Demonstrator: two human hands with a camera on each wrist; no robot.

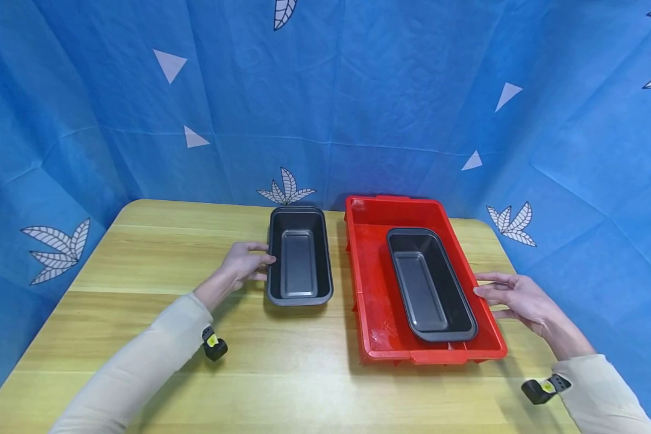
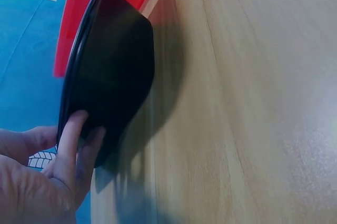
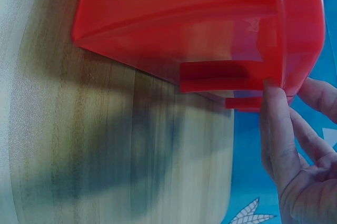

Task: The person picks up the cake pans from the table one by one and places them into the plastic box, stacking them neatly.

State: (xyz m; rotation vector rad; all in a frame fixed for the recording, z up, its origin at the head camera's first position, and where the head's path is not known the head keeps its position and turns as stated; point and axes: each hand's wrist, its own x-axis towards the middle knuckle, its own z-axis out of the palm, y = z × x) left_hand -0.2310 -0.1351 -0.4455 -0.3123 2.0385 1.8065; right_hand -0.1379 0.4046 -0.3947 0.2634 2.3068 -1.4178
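Observation:
In the head view, a dark grey loaf pan (image 1: 298,265) lies on the table left of a red plastic tray (image 1: 370,328). My left hand (image 1: 244,262) pinches its left rim. The left wrist view shows the thumb at the rim and fingers against the pan's dark outer wall (image 2: 116,61). A second loaf pan (image 1: 420,289) sits inside the tray, slightly tilted to the tray's sides. At the tray's right edge, my right hand (image 1: 523,300) grips the rim. In the right wrist view, the fingers (image 3: 279,129) lie along the tray's outer side (image 3: 221,34), under its lip.
A light wooden table (image 1: 157,265) carries the pans and the tray. Blue cloth (image 1: 325,90) with leaf and triangle prints hangs behind and on both sides. A small black device (image 1: 214,345) is strapped to each sleeve.

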